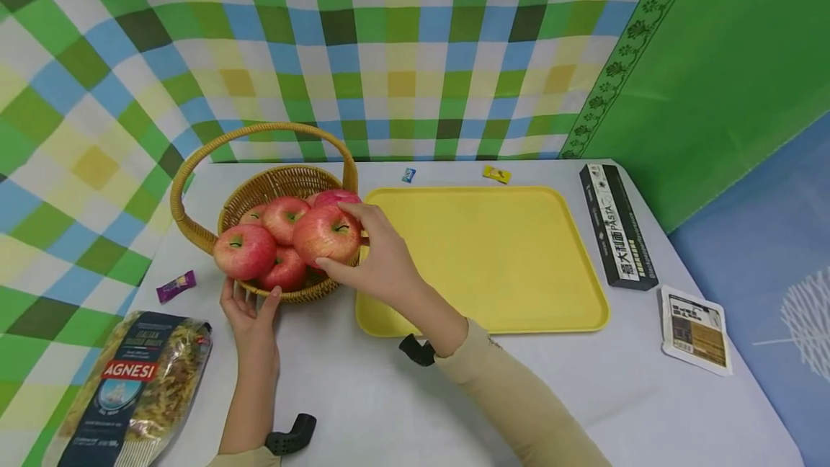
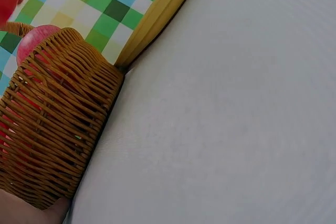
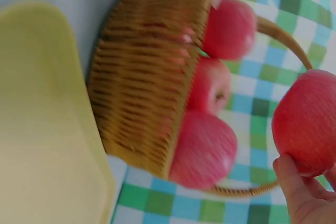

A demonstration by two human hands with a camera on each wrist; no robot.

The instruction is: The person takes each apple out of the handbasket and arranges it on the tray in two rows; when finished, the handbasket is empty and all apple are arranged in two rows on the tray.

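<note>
A woven wicker basket [image 1: 194, 233] with an arched handle stands on the white table, piled with several red apples [image 1: 245, 251]. My right hand [image 1: 376, 258] grips the topmost apple [image 1: 326, 234] at the basket's right side; the right wrist view shows this apple [image 3: 307, 121] held clear of the basket [image 3: 142, 77]. My left hand [image 1: 249, 308] cups the basket's near rim from below. In the left wrist view the basket wall [image 2: 50, 124] fills the left side, with one apple [image 2: 37, 38] showing above the rim.
A yellow tray [image 1: 483, 258] lies just right of the basket. A bag of Agnesi pasta [image 1: 132, 388] sits at the near left, a purple candy [image 1: 176, 285] beside it. A black pasta box [image 1: 616, 225] and a flat packet [image 1: 696, 328] lie right of the tray. Two small candies [image 1: 496, 174] sit behind.
</note>
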